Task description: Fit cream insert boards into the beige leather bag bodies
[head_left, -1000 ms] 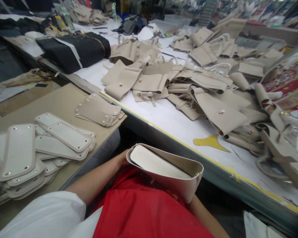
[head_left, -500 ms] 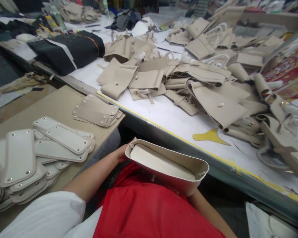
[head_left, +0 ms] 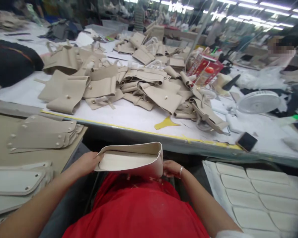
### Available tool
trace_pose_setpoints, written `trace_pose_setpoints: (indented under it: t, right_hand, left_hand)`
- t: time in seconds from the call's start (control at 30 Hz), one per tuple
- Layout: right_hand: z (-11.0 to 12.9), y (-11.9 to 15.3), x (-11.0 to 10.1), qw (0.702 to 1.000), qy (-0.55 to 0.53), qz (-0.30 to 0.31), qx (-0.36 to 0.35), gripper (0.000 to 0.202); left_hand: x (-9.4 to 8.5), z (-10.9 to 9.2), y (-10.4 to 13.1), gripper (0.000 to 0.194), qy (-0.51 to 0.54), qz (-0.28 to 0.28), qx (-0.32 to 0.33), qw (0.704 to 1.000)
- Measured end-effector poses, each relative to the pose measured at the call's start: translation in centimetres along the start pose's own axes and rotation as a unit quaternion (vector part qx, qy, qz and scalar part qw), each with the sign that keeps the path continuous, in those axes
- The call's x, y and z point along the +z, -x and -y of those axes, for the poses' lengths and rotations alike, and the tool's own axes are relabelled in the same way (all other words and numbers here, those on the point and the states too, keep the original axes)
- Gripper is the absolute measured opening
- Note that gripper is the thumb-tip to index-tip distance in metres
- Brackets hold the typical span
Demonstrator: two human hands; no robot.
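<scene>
An unfinished beige handbag body (head_left: pixel 131 162) lies across my lap, its mouth facing up and its pale inside showing. The fingers of my left hand (head_left: pixel 89 162) are closed on its left end, at the rim. My right hand (head_left: pixel 171 168) is at the opposite end, with bent fingers against the bag's outer side; some fingertips are hidden. Beyond the bag, a heap of similar beige bag pieces (head_left: pixel 101 82) covers part of the white-topped table (head_left: pixel 129 115). A yellow cut-out piece (head_left: pixel 166 123) lies close to the table's front edge.
On the board at left are stacked beige panels with studs (head_left: pixel 42 132) and pale panels with holes (head_left: pixel 15 181). Pale panels in rows (head_left: pixel 253 195) lie at right. A phone (head_left: pixel 247 141) sits at the table edge, near a white round fan (head_left: pixel 259 101). A black bundle (head_left: pixel 12 62) rests far left.
My view has swung right and upward. The handbag body now lies more level, and my right hand, hidden before, shows at its right end. My left hand stays on the left end.
</scene>
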State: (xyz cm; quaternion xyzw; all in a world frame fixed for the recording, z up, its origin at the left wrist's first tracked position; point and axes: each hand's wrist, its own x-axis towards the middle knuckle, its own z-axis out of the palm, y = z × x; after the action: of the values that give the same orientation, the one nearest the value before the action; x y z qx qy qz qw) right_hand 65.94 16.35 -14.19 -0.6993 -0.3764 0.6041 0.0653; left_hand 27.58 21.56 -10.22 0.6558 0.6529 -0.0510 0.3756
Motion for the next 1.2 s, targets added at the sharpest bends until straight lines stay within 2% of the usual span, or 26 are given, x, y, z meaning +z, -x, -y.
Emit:
trace_pose_setpoints:
  t: [0.07,0.13,0.17,0.2,0.23,0.3,0.4,0.47,0.57,0.73,0.97,1.07,1.2]
  right_hand:
    - [1.1,2.4,-1.9,0.999,0.000,-0.052,-0.001,0.040]
    - [3.9,5.1,-2.5,0.985,0.075,-0.143,-0.055,0.053]
    - [5.7,6.4,-2.3,0.965,0.164,-0.178,-0.099,0.060]
    - [7.5,7.5,-1.8,0.931,0.271,-0.202,-0.137,0.064]
    - [9.3,8.5,-1.2,0.916,0.303,-0.214,-0.149,0.063]
    - [11.6,9.8,0.2,0.869,0.414,-0.221,-0.156,0.058]
    - [11.6,10.3,1.6,0.817,0.521,-0.203,-0.140,0.039]
    - [10.0,9.7,1.8,0.813,0.534,-0.192,-0.130,0.033]
    - [7.8,8.1,1.9,0.823,0.532,-0.175,-0.092,0.030]
    - [7.1,6.2,2.0,0.836,0.519,-0.166,-0.066,0.029]
    - [6.8,8.4,2.2,0.866,0.457,-0.181,-0.093,0.034]
    - [6.8,9.2,2.2,0.861,0.466,-0.180,-0.094,0.040]
    - [6.4,9.2,2.5,0.851,0.492,-0.166,-0.080,0.046]
  left_hand:
    - [0.0,-0.2,0.3,0.047,-0.103,-0.032,0.028,0.994]
    - [-0.3,-0.7,0.8,0.048,-0.173,-0.050,0.033,0.983]
    - [-0.4,-1.0,1.0,0.048,-0.197,-0.052,0.030,0.979]
    - [-0.5,-1.3,1.2,0.048,-0.214,-0.054,0.028,0.975]
    - [-0.7,-1.5,1.3,0.047,-0.226,-0.057,0.027,0.972]
    - [-0.8,-1.7,1.6,0.046,-0.238,-0.063,0.026,0.969]
    - [-0.6,-1.7,2.1,0.044,-0.248,-0.080,0.025,0.965]
    - [-0.4,-1.8,2.3,0.043,-0.259,-0.090,0.017,0.961]
    - [-0.4,-2.4,2.1,0.041,-0.287,-0.089,0.009,0.954]
    - [-0.9,-3.0,1.0,0.041,-0.302,-0.054,0.009,0.952]
    - [-0.8,-1.6,-0.4,0.043,-0.278,-0.014,0.053,0.959]
    - [-0.5,-1.3,-0.6,0.040,-0.274,-0.021,0.050,0.960]
    - [-0.4,-1.4,0.6,0.042,-0.241,-0.038,0.056,0.968]
